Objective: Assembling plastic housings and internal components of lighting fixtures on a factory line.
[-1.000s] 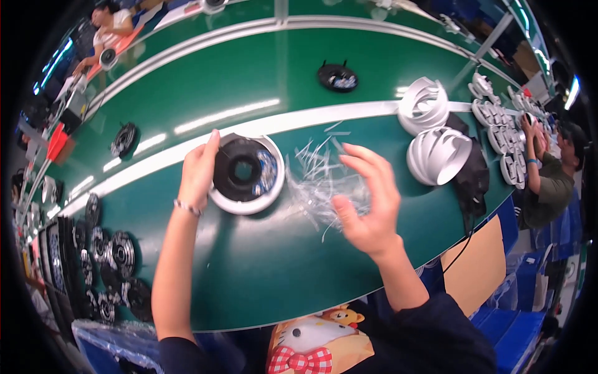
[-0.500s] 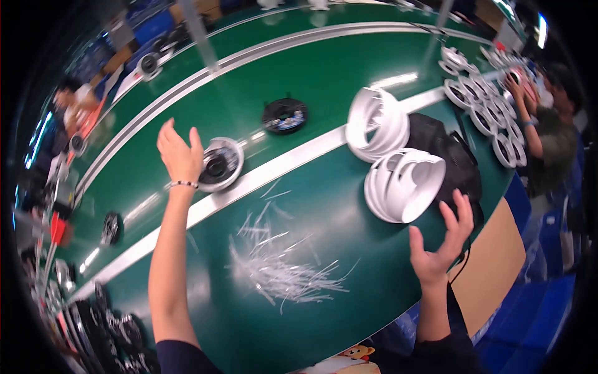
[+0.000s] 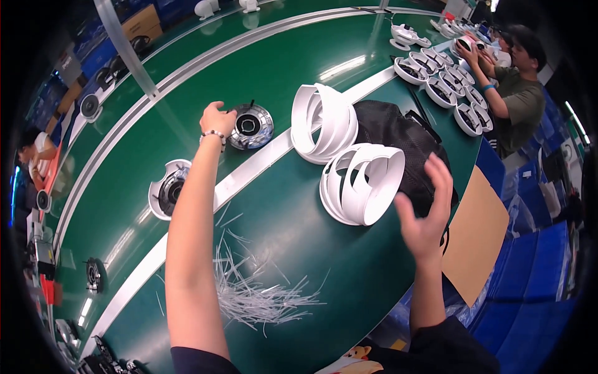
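Note:
My left hand (image 3: 216, 119) reaches far across the green belt (image 3: 293, 249) and touches the left edge of a round black and silver motor part (image 3: 250, 126). Fingers look curled beside it; I cannot tell whether they grip it. My right hand (image 3: 427, 209) hovers open, fingers spread, just right of a stack of white curved housings (image 3: 361, 182). A second white stack (image 3: 324, 122) stands behind it. A white housing with a dark motor inside (image 3: 167, 195) lies left of my left forearm.
A pile of thin white plastic strips (image 3: 249, 290) lies near the front. A black mesh bag (image 3: 405, 146) sits behind the white stacks. A co-worker (image 3: 517, 93) at the right handles several white round parts (image 3: 445, 81). Blue crates (image 3: 529, 268) stand at the right.
The view has swung right. My left hand has moved from above the white housing to the motor part farther along. My right hand has risen toward the white stacks.

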